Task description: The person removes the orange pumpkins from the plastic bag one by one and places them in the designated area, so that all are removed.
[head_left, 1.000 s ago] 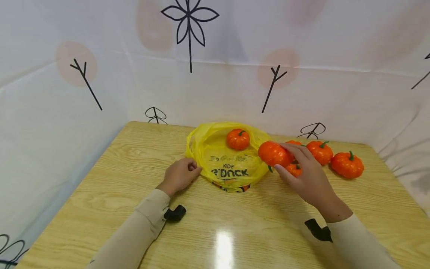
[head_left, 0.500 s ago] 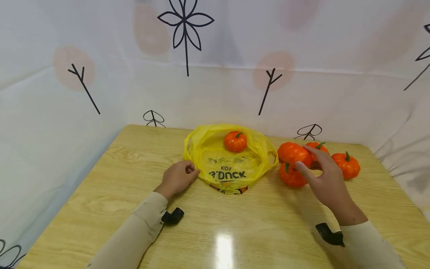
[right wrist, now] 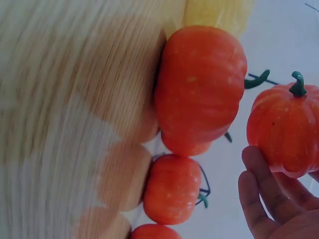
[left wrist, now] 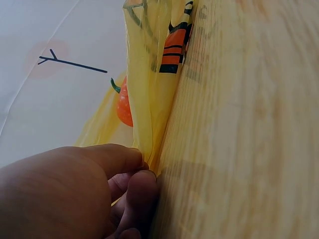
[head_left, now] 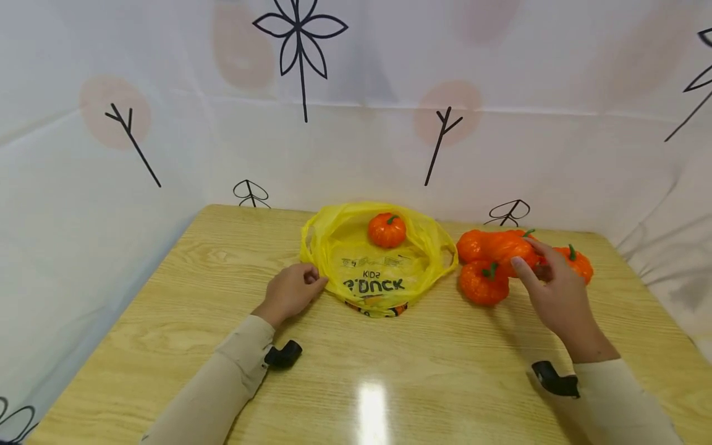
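Note:
My left hand (head_left: 290,292) lies at the near left rim of a yellow plastic bag (head_left: 319,244), and its thumb and finger pinch the film, as the left wrist view shows. Inside the open-mouthed bag sits one small orange pumpkin (head_left: 386,230) with a green stem. My right hand (head_left: 560,300) holds another pumpkin (right wrist: 286,129) between thumb and fingers, raised over the group at the right. Around it on the table are a front pumpkin (head_left: 483,285), one behind (head_left: 470,246) and one at the right (head_left: 581,267); the held one partly hides others.
The wooden table (head_left: 434,371) ends at a white cloth backdrop (head_left: 356,154) with black plant drawings, and cloth also hangs at both sides. A black curved piece (head_left: 283,355) is at the left cuff, a similar piece (head_left: 556,380) at the right.
My right hand has moved right with the pumpkin, from beside the bag's right edge to over the other pumpkins. The bag's right handle has come into sight. My left hand keeps its place.

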A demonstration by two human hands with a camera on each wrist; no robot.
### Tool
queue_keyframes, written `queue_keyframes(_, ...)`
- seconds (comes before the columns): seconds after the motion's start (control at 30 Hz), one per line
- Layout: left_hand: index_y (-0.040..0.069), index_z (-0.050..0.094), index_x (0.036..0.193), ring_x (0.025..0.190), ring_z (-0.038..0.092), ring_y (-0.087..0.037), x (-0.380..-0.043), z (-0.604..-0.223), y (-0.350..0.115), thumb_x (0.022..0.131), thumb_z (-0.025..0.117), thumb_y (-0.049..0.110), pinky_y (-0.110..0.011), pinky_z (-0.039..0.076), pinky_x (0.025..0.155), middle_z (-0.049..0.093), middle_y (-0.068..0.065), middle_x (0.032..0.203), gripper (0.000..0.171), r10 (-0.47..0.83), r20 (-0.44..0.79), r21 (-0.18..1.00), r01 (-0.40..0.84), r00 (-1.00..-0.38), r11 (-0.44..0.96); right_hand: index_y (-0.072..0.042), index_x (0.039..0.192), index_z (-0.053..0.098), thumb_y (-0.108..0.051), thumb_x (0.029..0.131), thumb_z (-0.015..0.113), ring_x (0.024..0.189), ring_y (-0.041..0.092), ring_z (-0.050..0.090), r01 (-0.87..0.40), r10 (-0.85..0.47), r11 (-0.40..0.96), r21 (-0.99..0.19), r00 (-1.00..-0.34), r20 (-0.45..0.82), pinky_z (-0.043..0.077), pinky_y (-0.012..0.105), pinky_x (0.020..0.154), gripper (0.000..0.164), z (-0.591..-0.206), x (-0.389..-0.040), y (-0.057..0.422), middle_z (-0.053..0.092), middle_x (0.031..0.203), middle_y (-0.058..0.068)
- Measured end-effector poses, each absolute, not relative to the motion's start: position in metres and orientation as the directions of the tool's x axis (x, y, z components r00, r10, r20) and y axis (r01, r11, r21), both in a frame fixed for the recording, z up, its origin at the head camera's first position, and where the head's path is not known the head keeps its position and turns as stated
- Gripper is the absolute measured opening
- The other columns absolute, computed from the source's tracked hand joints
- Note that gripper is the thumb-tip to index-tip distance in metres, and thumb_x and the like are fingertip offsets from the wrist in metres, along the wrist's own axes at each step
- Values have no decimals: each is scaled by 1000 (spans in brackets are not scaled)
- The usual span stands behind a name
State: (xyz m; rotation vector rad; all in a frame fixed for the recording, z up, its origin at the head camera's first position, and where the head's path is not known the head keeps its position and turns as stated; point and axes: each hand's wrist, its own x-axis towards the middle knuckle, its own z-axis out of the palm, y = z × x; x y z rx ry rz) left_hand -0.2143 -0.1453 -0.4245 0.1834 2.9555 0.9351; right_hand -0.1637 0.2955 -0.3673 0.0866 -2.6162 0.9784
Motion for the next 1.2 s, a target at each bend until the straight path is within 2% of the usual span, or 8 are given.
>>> queue_keyframes(0.1, 21, 68, 90, 71, 56, -11, -214, -424, -145, 95, 66, 42, -28, 42, 65, 67, 6, 84, 22, 127, 8, 577, 108, -992, 809, -7, 153, 37, -38, 104, 51, 87, -14, 51, -130, 86, 765, -630, -950, 299, 41, 10, 62, 59, -368, -165, 305, 56, 131, 29)
queue_keyframes(0.2, 21, 68, 90, 70, 56, -11, -214, -424, -145, 95, 66, 42, -28, 42, 65, 68, 6, 84, 22, 130, 14, 580, 114, -991, 807, -6, 154, 35, -40, 104, 48, 97, 18, 64, -89, 100, 767, -636, -961, 256, 41, 11, 61, 61, -370, -168, 314, 53, 135, 32)
queue_keyframes(0.33, 21, 68, 90, 70, 57, -11, -215, -424, -145, 95, 66, 42, -29, 42, 65, 68, 6, 83, 22, 130, 21, 578, 118, -991, 807, -3, 154, 32, -44, 105, 44, 111, 54, 57, -33, 117, 762, -647, -975, 187, 40, 10, 60, 65, -373, -172, 324, 46, 141, 38)
queue_keyframes(0.4, 21, 68, 90, 70, 57, -10, -215, -424, -145, 95, 66, 43, -29, 42, 65, 68, 6, 84, 22, 129, 22, 576, 118, -991, 809, -1, 154, 31, -45, 105, 43, 109, 50, 61, -10, 127, 763, -646, -978, 165, 40, 10, 59, 67, -374, -174, 328, 44, 142, 39)
queue_keyframes(0.47, 21, 68, 90, 70, 57, -11, -215, -424, -146, 95, 66, 43, -29, 42, 65, 68, 6, 84, 22, 129, 25, 573, 120, -991, 811, 0, 153, 32, -47, 104, 43, 97, 25, 68, 12, 138, 769, -639, -979, 149, 40, 10, 59, 69, -375, -175, 332, 44, 143, 38)
queue_keyframes(0.6, 21, 68, 90, 70, 56, -11, -215, -424, -146, 95, 66, 43, -29, 42, 65, 68, 6, 84, 22, 130, 25, 573, 120, -991, 811, 3, 152, 32, -50, 104, 42, 80, -10, 53, 38, 144, 787, -615, -982, 124, 45, 17, 61, 72, -378, -177, 337, 48, 139, 38)
queue_keyframes(0.8, 21, 67, 90, 70, 56, -12, -214, -424, -145, 95, 66, 43, -29, 41, 65, 67, 5, 84, 22, 129, 20, 567, 118, -991, 815, 11, 150, 28, -52, 105, 36, 88, 42, 70, 82, 145, 789, -608, -988, 55, 50, 51, 75, 78, -382, -176, 340, 46, 136, 43)
queue_keyframes(1.2, 21, 67, 90, 70, 55, -13, -213, -423, -144, 95, 65, 42, -29, 41, 64, 67, 5, 84, 22, 128, 17, 560, 115, -992, 821, 11, 137, 43, -57, 105, 28, 75, 24, 60, 165, 169, 809, -564, -985, -45, 42, 33, 65, 77, -387, -177, 351, 67, 86, 21)
